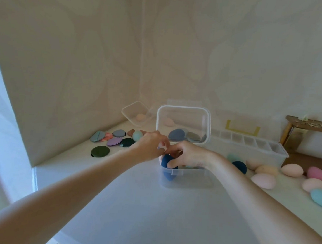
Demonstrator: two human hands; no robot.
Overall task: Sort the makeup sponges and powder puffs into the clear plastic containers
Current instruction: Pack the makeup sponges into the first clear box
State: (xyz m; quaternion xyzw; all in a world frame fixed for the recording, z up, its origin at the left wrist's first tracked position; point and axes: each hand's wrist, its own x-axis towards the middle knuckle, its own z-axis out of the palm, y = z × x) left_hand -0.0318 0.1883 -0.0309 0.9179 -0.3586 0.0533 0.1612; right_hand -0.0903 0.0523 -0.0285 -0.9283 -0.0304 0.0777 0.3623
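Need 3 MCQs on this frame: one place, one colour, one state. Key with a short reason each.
1. Where do the flat powder puffs lie?
A. left of the open container
B. in the divided tray
C. on the stool

2. What colour is the sponge under the right hand?
A. pink
B. dark blue
C. yellow

3. How is the lid of the container by the hands?
A. shut
B. lying flat on the table
C. raised open

Key: 1 A, they lie on the table at left; 2 B, navy shows below the fingers; 3 C, the lid stands upright behind.
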